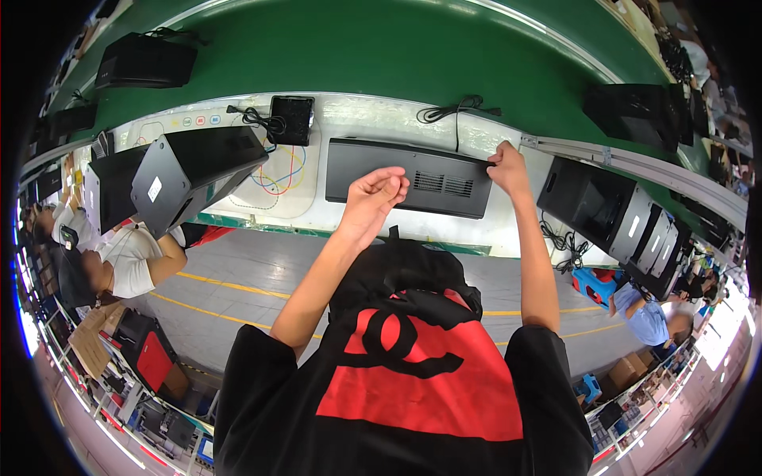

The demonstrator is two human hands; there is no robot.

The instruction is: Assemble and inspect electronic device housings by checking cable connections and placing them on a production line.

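Observation:
A flat black computer case (373, 159) with slotted vents lies lengthwise on the white work surface in front of me. My left hand (377, 197) is over its near left part, thumb and fingertips drawn together in a pinch; anything between them is too small to make out. At the case's right end, my right hand (506, 168) is closed with its fingers curled by the edge. What those fingers hold, if anything, is hidden. A black cable (458, 119) runs from behind the case to a coiled bundle at the far side.
Black cases stand at the left (190, 170) and right (591, 202). A black box (292, 120) with a coiled cord lies at the back left. Beyond the bench runs a green belt (373, 55) carrying more cases. Co-workers sit at left (131, 258) and right (644, 313).

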